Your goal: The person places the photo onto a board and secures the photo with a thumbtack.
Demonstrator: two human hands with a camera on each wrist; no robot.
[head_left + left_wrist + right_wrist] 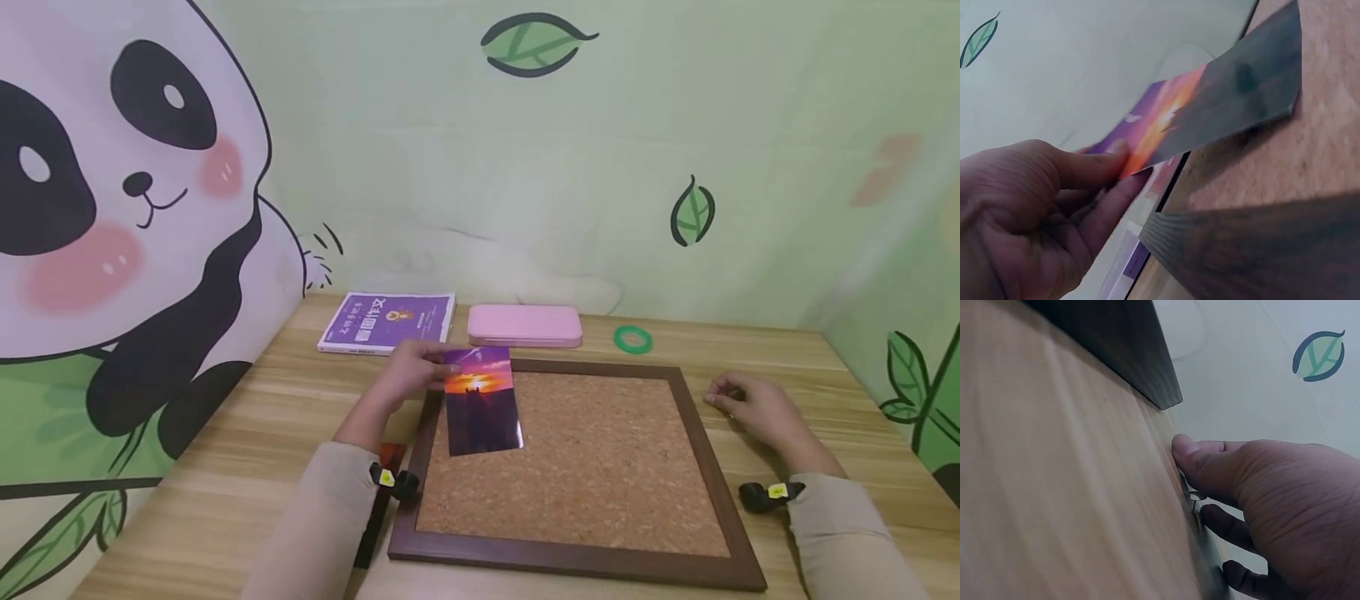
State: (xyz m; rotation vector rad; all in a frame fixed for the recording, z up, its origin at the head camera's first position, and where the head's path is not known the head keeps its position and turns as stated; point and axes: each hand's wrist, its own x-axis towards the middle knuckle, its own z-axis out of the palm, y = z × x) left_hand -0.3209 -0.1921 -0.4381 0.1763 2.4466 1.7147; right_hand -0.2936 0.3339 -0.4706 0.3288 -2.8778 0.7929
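Note:
My left hand (408, 371) pinches a sunset photo (483, 412) by its upper left edge, thumb on top. The photo lies over the upper left part of a cork board (585, 467) with a dark brown wooden frame (711, 458). In the left wrist view the far end of the photo (1229, 94) is tilted, with a shadow under it on the cork. Right of the frame, my right hand (757, 408) has its fingers curled. A small metal thumbtack (1195, 497) shows between its thumb and fingers in the right wrist view; the exact contact is partly hidden.
Behind the board stand a purple book (390, 321), a pink case (525, 325) and a green tape roll (633, 339). A dark picture (375, 517) with an orange part is partly hidden under my left wrist. A panda-printed wall (450, 167) borders the wooden table (225, 500).

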